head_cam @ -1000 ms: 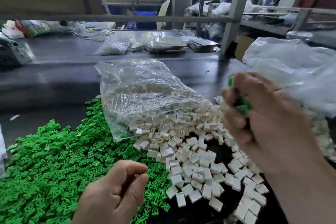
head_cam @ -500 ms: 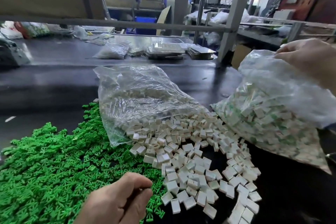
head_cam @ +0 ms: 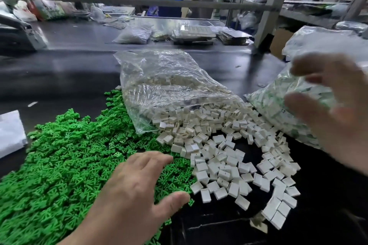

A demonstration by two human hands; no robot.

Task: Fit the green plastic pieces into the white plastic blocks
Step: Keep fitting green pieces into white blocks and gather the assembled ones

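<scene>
Green pieces [head_cam: 59, 165]: a wide, loose pile on the near left of the bench [head_cam: 69, 77], its right edge meeting the white blocks.
White blocks [head_cam: 219, 155]: a loose heap in the middle, spilling from the mouth of a clear bag toward the near right; several lie with a slot facing up.
Clear bag [head_cam: 165, 89]: lies on its side just beyond the heap, still partly filled with white blocks; its near corner overlaps the green pile.
Second bag [head_cam: 268, 103]: on the right, touching the heap; it holds white blocks with green showing in them.
Left hand [head_cam: 135, 191]: palm down over the near right edge of the green pile; the fingers [head_cam: 147, 162] are straight and spread, the thumb points toward the white blocks, and nothing is held. I cannot tell whether it touches the pieces.
Right hand [head_cam: 334, 113]: raised in front of the second bag and blurred; its fingers [head_cam: 304, 105] look spread and seem to hold nothing.
White paper [head_cam: 10, 133]: at the left edge, beside the green pile.
Far bench: a small filled bag [head_cam: 133, 35] and flat stacked trays [head_cam: 193, 33], well apart from the piles.
Grey post [head_cam: 272, 6]: upright at the far right.
</scene>
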